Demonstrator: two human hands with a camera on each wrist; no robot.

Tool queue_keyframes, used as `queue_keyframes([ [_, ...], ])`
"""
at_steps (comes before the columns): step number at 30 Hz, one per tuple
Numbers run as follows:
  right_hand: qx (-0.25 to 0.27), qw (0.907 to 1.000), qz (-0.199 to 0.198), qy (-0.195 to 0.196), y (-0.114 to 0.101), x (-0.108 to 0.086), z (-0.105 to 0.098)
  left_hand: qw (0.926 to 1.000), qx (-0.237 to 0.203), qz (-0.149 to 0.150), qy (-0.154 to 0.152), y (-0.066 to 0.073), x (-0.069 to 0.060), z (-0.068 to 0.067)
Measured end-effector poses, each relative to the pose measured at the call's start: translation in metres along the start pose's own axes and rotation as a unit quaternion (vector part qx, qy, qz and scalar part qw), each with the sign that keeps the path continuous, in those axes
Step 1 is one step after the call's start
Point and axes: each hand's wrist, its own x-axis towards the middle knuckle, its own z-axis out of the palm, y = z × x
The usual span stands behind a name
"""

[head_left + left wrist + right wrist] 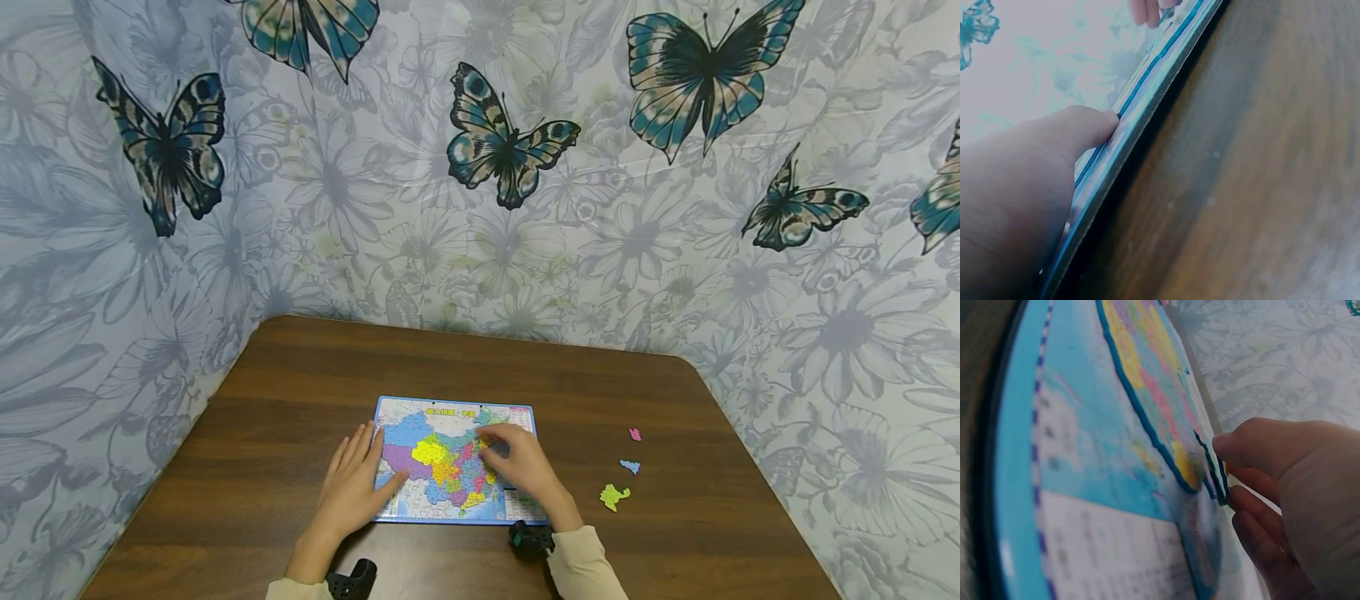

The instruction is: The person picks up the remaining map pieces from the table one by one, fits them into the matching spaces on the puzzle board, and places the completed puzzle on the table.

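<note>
A map puzzle board (pixel 517 500) with a blue rim and several coloured pieces lies on the table. My left hand (pixel 351 483) rests over its left edge, fingers straight, thumb reaching onto the map. In the left wrist view the thumb (pixel 1094 125) touches the board near its edge. Over the map's upper right, my right hand (pixel 525 467) has thumb and fingers curled together. The right wrist view shows its fingertips pinching the edge of a small, dark-edged puzzle piece (pixel 1221 484) at the map surface; most of that piece is hidden.
On the brown wooden table (pixel 300 375), to the right of the board, lie a pink piece (pixel 635 434), a blue piece (pixel 630 467) and a lime-green piece (pixel 614 497). A butterfly-patterned wall covering (pixel 420 250) stands behind the table.
</note>
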Motion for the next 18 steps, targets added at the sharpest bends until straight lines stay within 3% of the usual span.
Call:
queue_keyframes([
  [18,-0.014,0.9996,0.008,-0.023,-0.0012,0.0051,0.0065,1.0000,-0.001,-0.002,-0.001,-0.0005,0.0008,0.0002],
])
